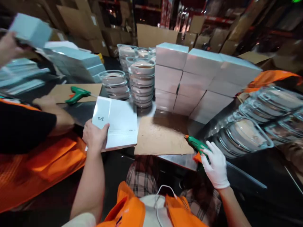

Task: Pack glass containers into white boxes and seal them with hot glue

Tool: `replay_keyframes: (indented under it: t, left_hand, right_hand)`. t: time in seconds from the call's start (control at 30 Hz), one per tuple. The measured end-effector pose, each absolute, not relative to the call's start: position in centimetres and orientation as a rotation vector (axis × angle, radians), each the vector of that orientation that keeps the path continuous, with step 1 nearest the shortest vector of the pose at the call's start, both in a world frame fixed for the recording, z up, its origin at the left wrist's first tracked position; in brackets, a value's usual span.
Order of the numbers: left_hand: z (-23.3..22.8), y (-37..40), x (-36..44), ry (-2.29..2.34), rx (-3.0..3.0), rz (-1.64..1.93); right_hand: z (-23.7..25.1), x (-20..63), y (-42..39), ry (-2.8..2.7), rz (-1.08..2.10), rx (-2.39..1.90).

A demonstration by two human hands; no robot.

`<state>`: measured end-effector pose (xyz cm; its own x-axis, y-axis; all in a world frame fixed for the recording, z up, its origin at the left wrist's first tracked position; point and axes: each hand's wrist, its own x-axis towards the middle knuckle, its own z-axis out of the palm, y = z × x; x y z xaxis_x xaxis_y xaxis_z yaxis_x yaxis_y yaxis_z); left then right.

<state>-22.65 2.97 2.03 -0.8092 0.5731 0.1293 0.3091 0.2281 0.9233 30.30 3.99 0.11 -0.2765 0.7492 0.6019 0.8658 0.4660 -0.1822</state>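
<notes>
We're pinching the white box (115, 126) with our left hand (94, 135) mid-frame while our gloved right hand (216, 165) is wrapped around the glue gun (196, 145) lower right, so probably best keeping the nozzle over the cardboard (161, 137).

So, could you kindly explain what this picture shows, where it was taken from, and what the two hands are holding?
The one picture comes from a camera on a person's head, looking down at their own hands over a metal table. The bare left hand holds a flat white carton. The white-gloved right hand grips a green glue gun, its tip over a cardboard sheet. Behind stand stacked white boxes and stacks of clear lidded dishes. At left, a co-worker's forearm rests near a second glue gun.
</notes>
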Motion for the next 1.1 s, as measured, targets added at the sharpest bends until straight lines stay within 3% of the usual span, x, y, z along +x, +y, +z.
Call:
replay_keyframes:
  t: [0.1,0.17,0.3,0.43,0.53,0.7,0.8,0.9,0.97,1.1]
  left_hand:
    - [4.8,0.0,-20.3,2.653,0.799,1.676]
    - [5.7,-1.9,-18.2,2.636,1.09,1.75]
    - [4.9,-4.7,-13.1,2.175,1.67,1.498]
    - [2.4,-7.0,-10.2,1.684,1.871,1.335]
    - [0.9,-8.6,-11.1,1.561,1.93,1.346]
    - [-1.2,-9.3,-12.5,1.565,2.138,1.142]
    - [-3.2,-9.6,-10.8,1.445,2.355,0.851]
    - [-4.9,-10.3,-9.2,1.288,2.344,0.59]
    - [-5.0,-10.5,-9.3,1.22,2.289,0.551]
    - [-3.0,-9.3,-10.0,1.409,2.051,1.079]
  right_hand:
    - [1.5,28.8,3.1,-2.053,-0.125,-1.185]
    - [3.1,26.6,2.4,-2.037,-0.054,-1.022]
    - [6.1,20.5,2.0,-2.046,0.002,-0.785]
    - [6.8,17.8,2.8,-2.018,0.215,-0.919]
    - [6.5,18.9,2.9,-2.155,0.749,-1.077]
    - [4.9,19.9,1.8,-2.098,2.075,-0.842]
    - [2.8,19.1,-0.2,-1.831,2.399,-0.67]
    - [1.5,19.7,-2.7,-1.715,2.49,-0.525]
    - [1.5,21.3,-4.1,-1.751,2.362,-0.593]
    - [1.3,23.8,-6.0,-1.507,1.349,-1.205]
